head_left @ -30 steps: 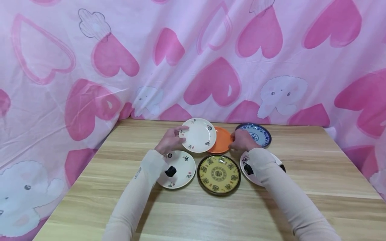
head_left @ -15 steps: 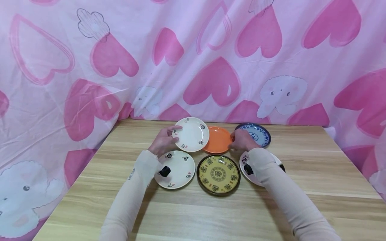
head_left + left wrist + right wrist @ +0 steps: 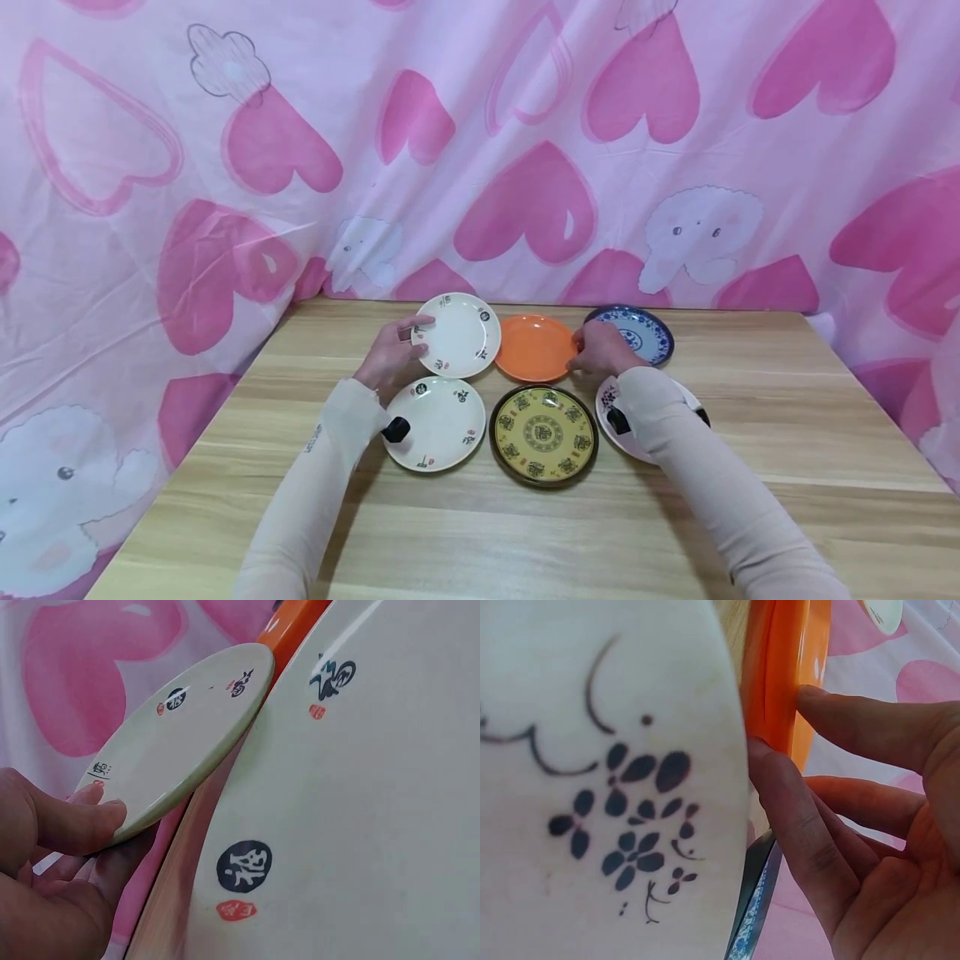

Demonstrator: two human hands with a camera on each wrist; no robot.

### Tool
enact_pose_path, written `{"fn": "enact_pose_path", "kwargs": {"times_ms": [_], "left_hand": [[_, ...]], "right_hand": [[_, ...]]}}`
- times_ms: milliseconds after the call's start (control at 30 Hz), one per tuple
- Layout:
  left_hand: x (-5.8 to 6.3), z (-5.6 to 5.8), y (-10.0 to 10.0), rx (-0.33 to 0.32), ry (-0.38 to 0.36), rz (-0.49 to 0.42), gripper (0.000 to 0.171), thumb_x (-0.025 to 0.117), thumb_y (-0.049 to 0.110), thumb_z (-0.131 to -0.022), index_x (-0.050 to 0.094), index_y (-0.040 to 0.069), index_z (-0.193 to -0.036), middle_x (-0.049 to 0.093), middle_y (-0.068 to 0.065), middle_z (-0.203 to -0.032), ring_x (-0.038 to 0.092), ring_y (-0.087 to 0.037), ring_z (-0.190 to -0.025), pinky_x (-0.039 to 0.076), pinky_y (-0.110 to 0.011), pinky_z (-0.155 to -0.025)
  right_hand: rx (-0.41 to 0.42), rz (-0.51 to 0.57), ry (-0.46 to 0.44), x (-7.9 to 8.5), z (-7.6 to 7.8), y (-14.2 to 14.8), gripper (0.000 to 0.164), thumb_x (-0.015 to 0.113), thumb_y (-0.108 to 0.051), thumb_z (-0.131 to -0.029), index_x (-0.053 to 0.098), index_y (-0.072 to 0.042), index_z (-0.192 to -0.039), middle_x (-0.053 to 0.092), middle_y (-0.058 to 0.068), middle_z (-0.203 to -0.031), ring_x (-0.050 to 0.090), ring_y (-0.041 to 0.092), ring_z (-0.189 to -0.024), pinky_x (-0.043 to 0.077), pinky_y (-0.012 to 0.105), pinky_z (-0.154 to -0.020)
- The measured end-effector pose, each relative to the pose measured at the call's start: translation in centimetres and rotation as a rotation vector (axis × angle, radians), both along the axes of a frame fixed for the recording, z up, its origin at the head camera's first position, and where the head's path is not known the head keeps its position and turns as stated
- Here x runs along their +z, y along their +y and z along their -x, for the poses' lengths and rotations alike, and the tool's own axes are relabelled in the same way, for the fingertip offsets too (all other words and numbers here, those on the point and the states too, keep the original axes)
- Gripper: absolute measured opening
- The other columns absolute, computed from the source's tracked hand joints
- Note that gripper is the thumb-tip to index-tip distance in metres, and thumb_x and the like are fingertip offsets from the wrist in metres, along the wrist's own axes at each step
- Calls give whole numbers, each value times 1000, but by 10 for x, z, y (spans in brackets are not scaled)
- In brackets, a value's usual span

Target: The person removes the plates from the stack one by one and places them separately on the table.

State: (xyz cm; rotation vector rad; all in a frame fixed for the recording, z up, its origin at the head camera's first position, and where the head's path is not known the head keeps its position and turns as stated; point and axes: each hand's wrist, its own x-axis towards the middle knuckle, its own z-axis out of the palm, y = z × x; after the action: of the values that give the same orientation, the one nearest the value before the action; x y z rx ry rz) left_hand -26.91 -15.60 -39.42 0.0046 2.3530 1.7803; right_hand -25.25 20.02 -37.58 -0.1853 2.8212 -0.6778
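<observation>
My left hand (image 3: 392, 353) holds a white plate (image 3: 459, 335) with small black and red characters by its left rim. In the left wrist view the thumb (image 3: 82, 825) lies on the top side and fingers curl underneath. That plate is tilted over the back left of the table. An orange plate (image 3: 534, 350) sits just to its right. My right hand (image 3: 604, 348) pinches the orange plate's right edge; the right wrist view has thumb and fingers at the orange rim (image 3: 780, 675).
In front are a matching white plate (image 3: 438, 433), a yellow plate with a dark rim (image 3: 543, 433), and a white plate with dark flowers (image 3: 630, 446), partly under the right sleeve. A blue-and-white plate (image 3: 647, 333) lies behind the right hand. A pink heart-print curtain (image 3: 525, 200) hangs behind the table.
My left hand has moved left with the white plate, which overlapped the orange plate before and now uncovers nearly all of it. The right hand stays at the orange plate's edge.
</observation>
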Motion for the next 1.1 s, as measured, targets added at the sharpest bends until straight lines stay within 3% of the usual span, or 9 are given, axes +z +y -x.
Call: {"fn": "enact_pose_path", "kwargs": {"times_ms": [233, 400, 500, 767, 867, 1000, 1100], "left_hand": [[-1, 3, -8, 2, 39, 25, 56, 56, -10, -93, 53, 9, -144, 57, -27, -138, 63, -21, -105, 57, -17, -76], [-1, 3, -12, 10, 53, 33, 55, 56, -10, -92, 53, 7, -145, 57, -29, -136, 62, -22, -106, 55, -15, -76], [-1, 4, -13, 13, 39, 36, 56, 55, -11, -93, 52, 8, -145, 57, -28, -138, 61, -23, -108, 55, -15, -77], [-5, 4, -13, 30, 36, 78, 56, 56, -11, -93, 52, 8, -145, 56, -26, -139, 60, -24, -110, 54, -13, -77], [-7, 3, -12, 37, 33, 79, 57, 56, -11, -92, 51, 8, -146, 55, -26, -141, 59, -24, -112, 52, -12, -76], [-9, 5, -13, 37, 42, 80, 58, 56, -10, -93, 49, 7, -148, 54, -26, -142, 58, -24, -113, 51, -11, -76], [-9, 5, -14, 25, 55, 114, 58, 57, -7, -94, 46, 7, -149, 54, -27, -142, 59, -26, -113, 51, -11, -76]], "right_hand": [[-8, 18, -9, -2, -2, 1, 50, 81, -17, -82, 65, 5, -125, 70, 21, -111, 67, 26, -94, 60, 32, -80], [17, 4, 9, -2, -2, 1, 20, 81, -17, -82, 69, -2, -88, 64, 6, -75, 57, 16, -67, 50, 23, -59], [32, 0, 19, -1, -2, 1, 21, 81, -17, -82, 64, -5, -78, 58, 1, -66, 54, 13, -60, 46, 22, -55], [30, 2, 17, -1, -2, 2, 20, 81, -17, -82, 65, -5, -79, 62, 3, -70, 56, 14, -63, 47, 22, -56], [12, 16, 5, -1, -1, 2, 19, 81, -16, -82, 69, -3, -87, 65, 6, -76, 58, 14, -65, 49, 22, -57], [-9, 28, -6, -2, -1, 2, 30, 81, -16, -82, 71, 0, -105, 68, 10, -87, 60, 15, -69, 53, 23, -61], [-12, 26, -7, -2, -1, 2, 30, 81, -17, -82, 71, 0, -105, 69, 10, -88, 61, 15, -70, 53, 23, -61]]}}
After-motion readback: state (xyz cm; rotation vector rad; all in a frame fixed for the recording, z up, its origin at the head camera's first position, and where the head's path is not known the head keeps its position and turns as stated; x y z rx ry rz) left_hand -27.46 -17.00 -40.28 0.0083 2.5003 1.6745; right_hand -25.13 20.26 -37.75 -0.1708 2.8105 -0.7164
